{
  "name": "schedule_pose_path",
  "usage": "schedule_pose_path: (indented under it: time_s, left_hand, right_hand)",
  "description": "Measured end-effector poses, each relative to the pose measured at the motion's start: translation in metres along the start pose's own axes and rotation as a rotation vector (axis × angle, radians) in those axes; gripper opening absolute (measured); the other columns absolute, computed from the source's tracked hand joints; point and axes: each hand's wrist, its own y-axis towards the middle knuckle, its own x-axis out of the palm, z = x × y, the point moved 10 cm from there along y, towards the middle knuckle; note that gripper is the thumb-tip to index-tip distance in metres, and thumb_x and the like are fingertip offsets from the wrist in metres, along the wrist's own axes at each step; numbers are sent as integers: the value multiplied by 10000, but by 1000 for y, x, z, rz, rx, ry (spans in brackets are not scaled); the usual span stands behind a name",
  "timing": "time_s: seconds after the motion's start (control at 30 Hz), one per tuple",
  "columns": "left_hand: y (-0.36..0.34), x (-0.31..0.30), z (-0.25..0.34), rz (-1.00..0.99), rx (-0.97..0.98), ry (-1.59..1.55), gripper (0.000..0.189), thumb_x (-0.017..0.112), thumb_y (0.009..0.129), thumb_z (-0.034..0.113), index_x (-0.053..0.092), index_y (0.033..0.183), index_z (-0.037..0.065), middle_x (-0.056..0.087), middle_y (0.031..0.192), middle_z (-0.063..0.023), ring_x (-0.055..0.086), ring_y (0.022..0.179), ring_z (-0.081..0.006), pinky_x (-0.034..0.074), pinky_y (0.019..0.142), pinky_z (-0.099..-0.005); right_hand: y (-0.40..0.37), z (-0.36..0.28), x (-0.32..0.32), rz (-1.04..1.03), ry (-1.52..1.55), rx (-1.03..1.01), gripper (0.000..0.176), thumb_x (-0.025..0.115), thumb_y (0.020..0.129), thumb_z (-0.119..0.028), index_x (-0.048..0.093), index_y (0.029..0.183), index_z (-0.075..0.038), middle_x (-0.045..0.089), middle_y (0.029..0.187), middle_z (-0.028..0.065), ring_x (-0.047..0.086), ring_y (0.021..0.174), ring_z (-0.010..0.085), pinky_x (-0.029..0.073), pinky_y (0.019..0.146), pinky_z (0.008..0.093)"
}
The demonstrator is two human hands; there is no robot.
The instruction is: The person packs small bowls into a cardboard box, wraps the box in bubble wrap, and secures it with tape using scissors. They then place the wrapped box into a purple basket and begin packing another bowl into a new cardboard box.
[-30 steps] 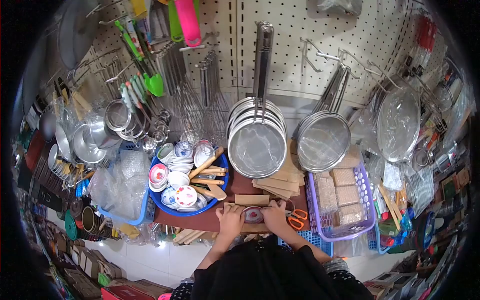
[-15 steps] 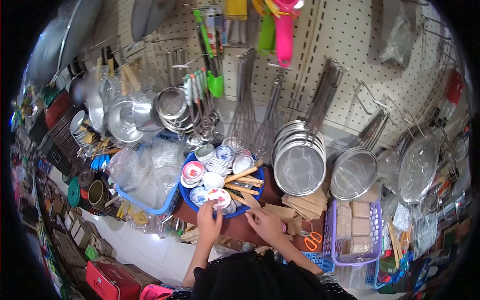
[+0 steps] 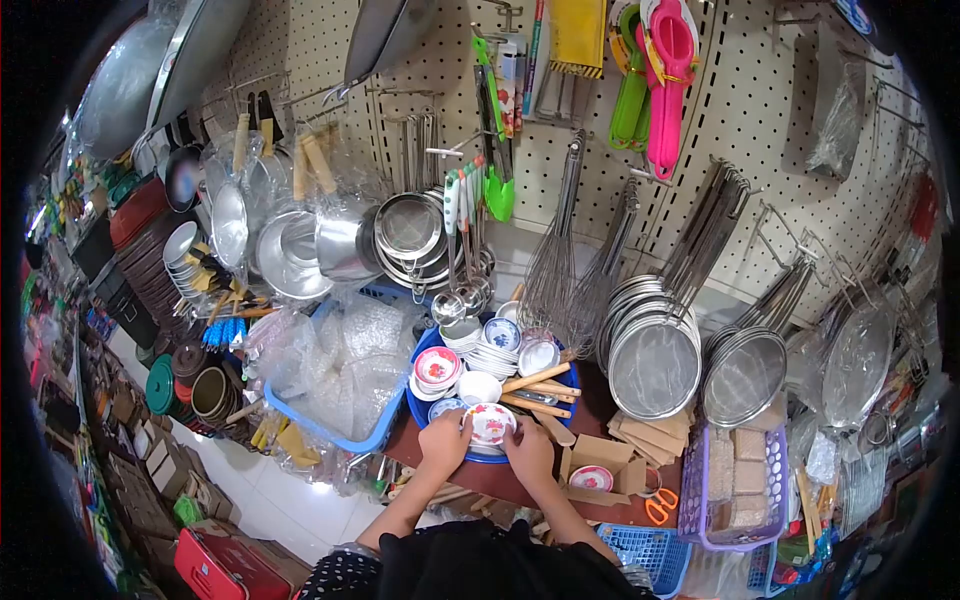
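From my remote seat, the biggest thing is the white pegboard wall (image 3: 760, 120), hung with whisks, ladles and bright plastic tools. My view of it has swung left and upward since half a second ago. Below it, round steel mesh strainers (image 3: 655, 365) lean against the wall, and a pale blue plastic basket of bubble wrap (image 3: 330, 430) sits to the left. Just beside that basket is the round dark blue plastic basin (image 3: 420, 405), which holds stacked patterned bowls and long wooden spatulas (image 3: 535, 385). On the right a purple plastic basket of tan scouring pads (image 3: 690, 500) stands on the brown table. Between it and the basin lies a small open cardboard box (image 3: 590, 470) with another floral bowl inside, and orange-handled scissors (image 3: 660, 505) lie just to its right. Half a second ago the left hand (image 3: 445, 440) reached alone to the basin's rim while the right hand (image 3: 530, 455) lay on the table by the cardboard. Now both meet on one small white bowl with red flower print (image 3: 490, 425). The left fingers are curled around its left edge and the right fingers are closed on its right edge. The bowl is at the basin's near rim; I cannot tell whether it is lifted or resting on the bowls beneath.
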Motion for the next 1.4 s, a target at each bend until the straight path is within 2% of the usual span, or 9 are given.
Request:
schedule_pose_path:
  time_s: [0.07,0.47,0.57,0.6,0.73,0.83,1.13,1.27,1.4]
  left_hand:
    - [-3,-2,2,55,42,-11,186,629,872,244,683,942,81,674,844,-113,664,739,-304,520,623,-408]
    - [-15,-22,7,212,101,-260,137,682,842,181,685,927,74,642,779,-77,631,698,-281,485,612,-378]
    - [-16,-22,1,63,-49,-424,152,687,852,183,687,931,53,648,781,-83,608,654,-241,464,590,-346]
    - [-19,-25,1,21,-103,-509,163,685,864,165,688,947,25,637,770,-93,548,603,-190,435,572,-310]
    - [-33,-30,11,55,-60,-628,161,678,867,124,685,962,-6,587,732,-86,460,582,-130,394,547,-280]
    - [-43,-29,25,7,-101,-662,156,679,867,120,683,958,-7,573,729,-67,450,579,-111,380,535,-269]
    - [-66,-9,104,-51,-47,-707,121,664,886,111,664,940,3,555,719,-57,457,569,-113,374,518,-266]
    - [-74,16,143,-104,10,-701,101,659,886,99,666,950,21,548,719,-65,487,568,-140,399,525,-283]
    - [-76,30,187,-128,134,-640,114,660,869,85,656,971,34,539,728,-76,532,608,-188,441,561,-317]
  right_hand:
    - [-1,4,-1,-8,59,40,178,690,842,-205,636,901,-46,638,661,85,633,588,253,494,556,368]
    - [-10,14,-8,17,341,99,157,696,868,-113,652,950,13,649,700,55,581,568,96,457,532,243]
    - [-12,29,-1,9,484,89,135,674,897,-108,648,958,9,623,699,17,545,567,57,423,518,211]
    - [-14,31,-1,-8,524,87,126,666,906,-105,642,960,7,611,697,6,534,568,46,410,514,202]
    - [-28,25,-17,-108,602,114,108,653,919,-94,616,961,-1,582,691,-18,507,568,24,376,506,184]
    - [-37,29,-37,-137,619,196,185,700,885,-150,635,952,10,625,692,41,554,605,59,444,540,232]
    - [-47,62,-115,-157,442,152,168,682,901,-125,631,985,12,624,710,0,521,590,30,400,517,195]
    - [-46,91,-149,-178,366,145,199,700,886,-136,630,996,15,644,731,10,545,600,41,429,538,198]
    - [-48,140,-162,-194,349,190,240,709,853,-168,631,1009,-3,673,754,84,613,618,174,493,603,303]
